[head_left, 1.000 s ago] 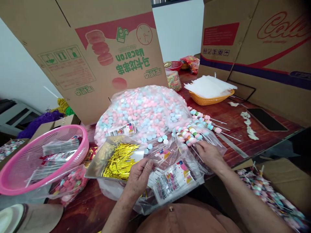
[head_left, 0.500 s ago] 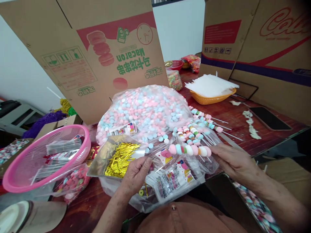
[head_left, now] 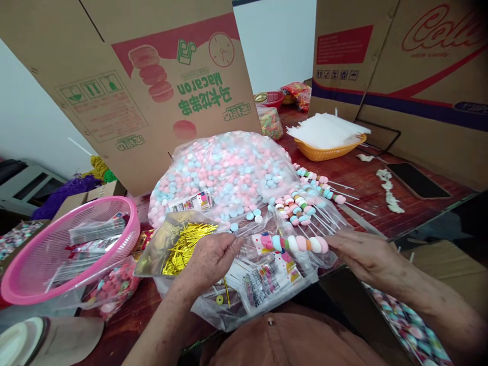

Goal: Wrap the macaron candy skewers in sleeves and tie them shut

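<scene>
A marshmallow skewer with pink, white, blue and orange pieces lies level between my hands. My right hand has its fingers closed at the skewer's right end; the stick itself is hidden. My left hand pinches a small clear candy bag with a dotted print, which overlaps the skewer's left pieces. Below lies a stack of printed clear bags on a plastic sheet. Gold twist ties fill a metal scoop-like tray beside my left hand. Finished-looking skewers lie beyond.
A big clear bag of pink and blue marshmallows sits behind, before a cardboard box. At left stands a pink basket. White sticks lie in a yellow basket, near a phone.
The skewer's left end has moved into or behind the printed bag. My right hand has shifted slightly left and down, and my left hand slightly up. The view has shifted a little.
</scene>
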Demonstrator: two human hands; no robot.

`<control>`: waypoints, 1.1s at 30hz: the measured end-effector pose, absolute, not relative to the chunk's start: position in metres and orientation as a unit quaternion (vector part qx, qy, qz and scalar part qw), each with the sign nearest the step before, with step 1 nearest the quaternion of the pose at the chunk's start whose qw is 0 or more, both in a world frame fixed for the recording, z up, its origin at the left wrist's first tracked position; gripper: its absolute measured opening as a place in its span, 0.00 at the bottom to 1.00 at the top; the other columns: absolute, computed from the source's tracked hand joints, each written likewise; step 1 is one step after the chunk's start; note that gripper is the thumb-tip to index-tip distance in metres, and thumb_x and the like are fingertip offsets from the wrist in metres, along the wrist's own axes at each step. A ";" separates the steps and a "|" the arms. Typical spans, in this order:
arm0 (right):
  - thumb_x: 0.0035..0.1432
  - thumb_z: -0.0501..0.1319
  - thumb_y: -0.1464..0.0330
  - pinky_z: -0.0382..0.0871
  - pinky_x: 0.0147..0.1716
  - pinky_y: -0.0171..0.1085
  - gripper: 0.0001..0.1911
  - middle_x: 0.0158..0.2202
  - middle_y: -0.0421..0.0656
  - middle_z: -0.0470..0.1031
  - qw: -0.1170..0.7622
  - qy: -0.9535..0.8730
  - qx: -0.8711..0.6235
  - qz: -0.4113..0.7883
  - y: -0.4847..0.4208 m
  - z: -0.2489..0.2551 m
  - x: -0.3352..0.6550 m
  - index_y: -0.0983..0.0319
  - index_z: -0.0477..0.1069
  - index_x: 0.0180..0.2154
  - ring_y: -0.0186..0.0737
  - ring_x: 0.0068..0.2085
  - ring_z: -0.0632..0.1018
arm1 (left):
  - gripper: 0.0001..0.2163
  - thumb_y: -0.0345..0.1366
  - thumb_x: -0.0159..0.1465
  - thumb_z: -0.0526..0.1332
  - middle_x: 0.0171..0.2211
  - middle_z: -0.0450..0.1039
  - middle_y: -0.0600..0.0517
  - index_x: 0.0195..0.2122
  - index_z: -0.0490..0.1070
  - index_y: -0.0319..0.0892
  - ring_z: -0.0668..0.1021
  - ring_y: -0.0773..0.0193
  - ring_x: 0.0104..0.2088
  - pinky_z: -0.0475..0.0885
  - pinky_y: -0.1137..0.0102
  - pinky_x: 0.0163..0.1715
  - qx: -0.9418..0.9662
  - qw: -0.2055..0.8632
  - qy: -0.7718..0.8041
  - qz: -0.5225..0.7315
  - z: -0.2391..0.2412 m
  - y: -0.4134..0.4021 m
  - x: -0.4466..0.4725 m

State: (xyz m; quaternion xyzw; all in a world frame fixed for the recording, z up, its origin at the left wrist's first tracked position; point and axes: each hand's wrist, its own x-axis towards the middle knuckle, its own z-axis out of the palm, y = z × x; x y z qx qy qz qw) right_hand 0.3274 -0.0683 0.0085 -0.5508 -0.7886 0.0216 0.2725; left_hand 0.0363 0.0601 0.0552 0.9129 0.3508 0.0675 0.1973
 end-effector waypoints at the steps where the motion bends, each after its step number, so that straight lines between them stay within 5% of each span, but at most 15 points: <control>1: 0.59 0.48 0.74 0.68 0.34 0.32 0.15 0.34 0.43 0.75 0.270 -0.784 -0.558 0.027 -0.070 0.006 0.326 0.57 0.71 0.41 0.36 0.35 0.75 | 0.18 0.42 0.65 0.45 0.19 0.63 0.55 0.20 0.61 0.41 0.66 0.68 0.22 0.56 0.73 0.24 0.917 0.194 0.344 0.061 0.057 0.061 0.037; 10: 0.62 0.47 0.70 0.68 0.32 0.32 0.14 0.31 0.44 0.74 0.329 -0.746 -0.549 0.183 -0.067 -0.010 0.291 0.61 0.71 0.40 0.36 0.33 0.74 | 0.18 0.43 0.65 0.46 0.21 0.68 0.52 0.23 0.67 0.41 0.70 0.66 0.25 0.60 0.71 0.29 0.944 0.153 0.291 0.033 0.066 0.064 0.055; 13: 0.63 0.48 0.67 0.67 0.33 0.32 0.14 0.30 0.43 0.73 0.362 -0.696 -0.567 0.252 -0.063 -0.018 0.279 0.61 0.72 0.38 0.36 0.33 0.73 | 0.14 0.49 0.57 0.58 0.34 0.72 0.49 0.34 0.71 0.43 0.72 0.58 0.40 0.61 0.65 0.43 0.902 0.142 0.339 0.228 0.066 0.074 0.054; 17: 0.61 0.50 0.60 0.61 0.26 0.30 0.17 0.25 0.38 0.67 0.411 -0.602 -0.583 0.357 -0.059 -0.026 0.265 0.62 0.71 0.33 0.32 0.27 0.67 | 0.33 0.57 0.46 0.63 0.53 0.62 0.48 0.52 0.59 0.50 0.65 0.55 0.54 0.61 0.63 0.49 0.588 0.371 0.400 0.597 0.046 0.071 0.056; 20: 0.60 0.50 0.56 0.56 0.23 0.29 0.19 0.21 0.36 0.60 0.405 -0.567 -0.560 0.448 -0.056 -0.025 0.251 0.64 0.70 0.30 0.30 0.24 0.61 | 0.31 0.57 0.47 0.62 0.48 0.68 0.45 0.49 0.61 0.47 0.72 0.54 0.47 0.67 0.60 0.45 0.372 0.682 0.346 0.527 0.033 0.057 0.070; 22: 0.60 0.50 0.55 0.54 0.22 0.29 0.20 0.20 0.36 0.58 0.389 -0.564 -0.539 0.491 -0.053 -0.022 0.239 0.64 0.68 0.29 0.29 0.23 0.60 | 0.26 0.50 0.48 0.66 0.39 0.73 0.47 0.45 0.64 0.44 0.76 0.57 0.38 0.68 0.59 0.43 0.286 0.764 0.319 0.482 0.032 0.051 0.082; 26: 0.59 0.49 0.54 0.53 0.22 0.30 0.22 0.19 0.36 0.59 0.404 -0.543 -0.546 0.493 -0.048 -0.018 0.216 0.63 0.62 0.23 0.30 0.23 0.61 | 0.14 0.42 0.50 0.67 0.15 0.66 0.59 0.33 0.69 0.39 0.70 0.71 0.17 0.71 0.64 0.37 0.256 0.752 0.335 0.507 0.036 0.047 0.100; 33: 0.60 0.46 0.57 0.57 0.23 0.31 0.20 0.19 0.38 0.63 0.416 -0.555 -0.565 0.447 -0.048 -0.028 0.193 0.63 0.64 0.26 0.32 0.23 0.64 | 0.17 0.45 0.48 0.68 0.11 0.62 0.60 0.22 0.62 0.40 0.67 0.71 0.14 0.70 0.69 0.27 0.216 0.754 0.397 0.477 0.023 0.043 0.099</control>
